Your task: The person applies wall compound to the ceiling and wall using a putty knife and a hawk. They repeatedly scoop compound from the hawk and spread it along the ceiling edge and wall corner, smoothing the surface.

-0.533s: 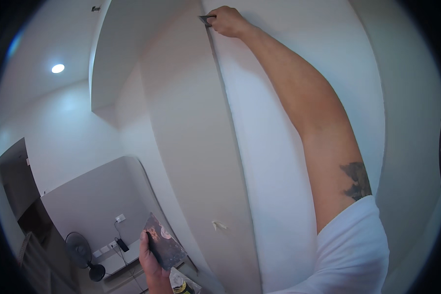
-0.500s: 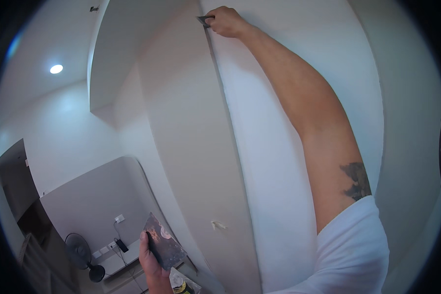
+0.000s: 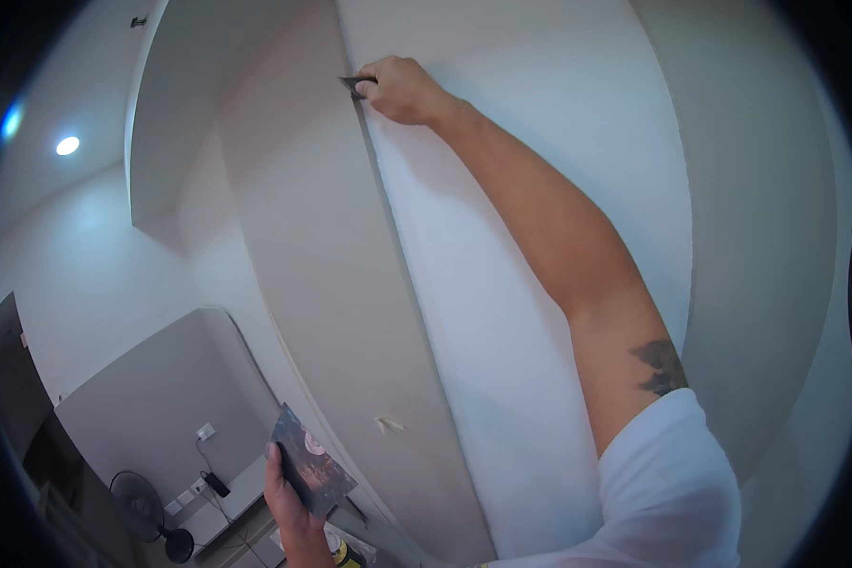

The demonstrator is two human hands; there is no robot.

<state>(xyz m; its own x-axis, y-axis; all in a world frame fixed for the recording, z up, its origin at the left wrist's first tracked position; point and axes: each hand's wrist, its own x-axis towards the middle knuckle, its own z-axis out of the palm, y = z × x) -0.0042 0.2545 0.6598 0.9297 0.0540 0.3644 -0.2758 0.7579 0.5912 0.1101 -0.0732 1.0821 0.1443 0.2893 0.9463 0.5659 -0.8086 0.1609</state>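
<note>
High on the wall, my right hand (image 3: 402, 90) grips a small dark putty knife (image 3: 352, 85). Its blade lies at the edge where the beige wall strip (image 3: 350, 275) meets the white wall panel (image 3: 483, 341). Low in the view, my left hand (image 3: 284, 492) holds a flat metal plate (image 3: 320, 478) by its side, the thumb on its dark grip. A small dab of pale paste (image 3: 313, 443) sits near the plate's upper part. The fingers behind the plate are hidden.
Below left, a black fan (image 3: 137, 506) stands by a shelf (image 3: 227, 502) with plugs and cables. Under my left forearm is a partly hidden yellow-and-black container (image 3: 348, 554). A torn pale patch (image 3: 388, 424) marks the beige strip. A ceiling light (image 3: 67, 146) glows at upper left.
My right hand has slid down a little along the wall edge with the putty knife. The plate in my left hand has tilted slightly. The whole view has shifted.
</note>
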